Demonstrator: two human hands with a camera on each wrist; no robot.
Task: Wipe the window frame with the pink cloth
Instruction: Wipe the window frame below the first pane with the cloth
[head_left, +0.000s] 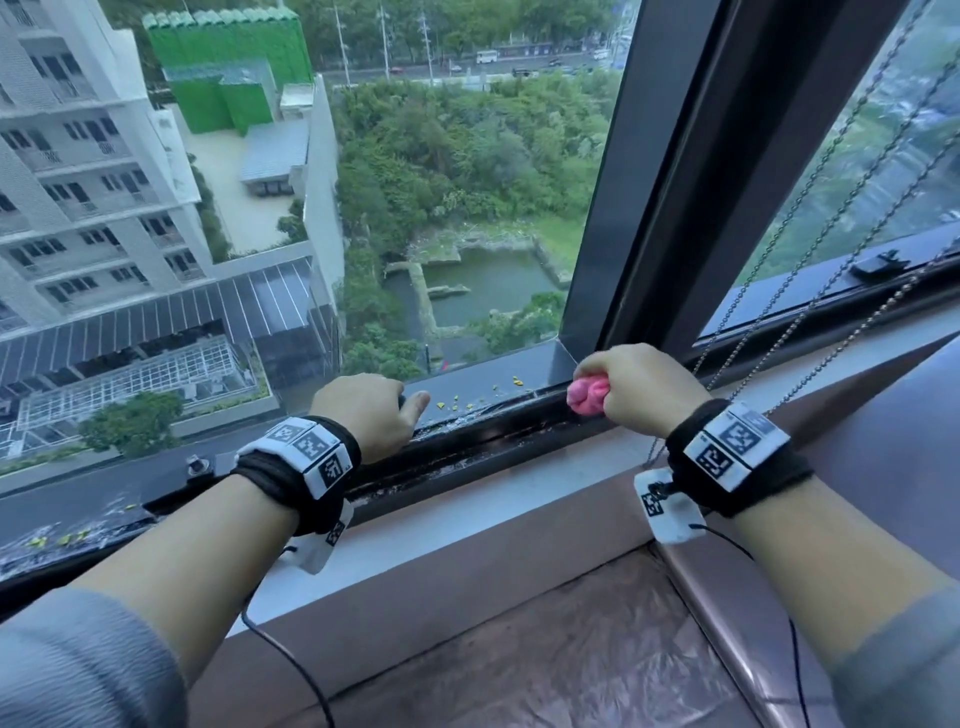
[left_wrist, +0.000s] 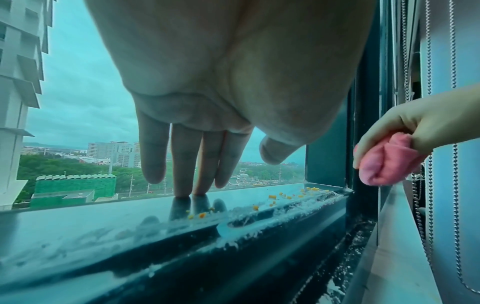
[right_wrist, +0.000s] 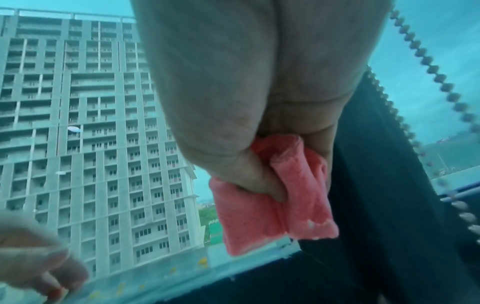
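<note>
The dark window frame (head_left: 498, 382) runs across the middle of the head view, its bottom rail dotted with yellow crumbs (head_left: 457, 401) and white residue (left_wrist: 259, 224). My right hand (head_left: 636, 387) grips a bunched pink cloth (head_left: 588, 396) at the corner where the bottom rail meets the upright post (head_left: 613, 208). The cloth (right_wrist: 285, 201) hangs from my curled fingers just above the rail. My left hand (head_left: 382, 410) rests on the rail with straight fingers (left_wrist: 182, 164), their tips touching the surface. In the left wrist view the cloth (left_wrist: 384, 162) appears at the right.
Beaded blind chains (head_left: 810, 249) hang right of the post, close to my right wrist. A second pane with a black latch (head_left: 878, 264) lies further right. A white sill (head_left: 467, 514) and a brown plastic-covered surface (head_left: 545, 649) lie below the frame.
</note>
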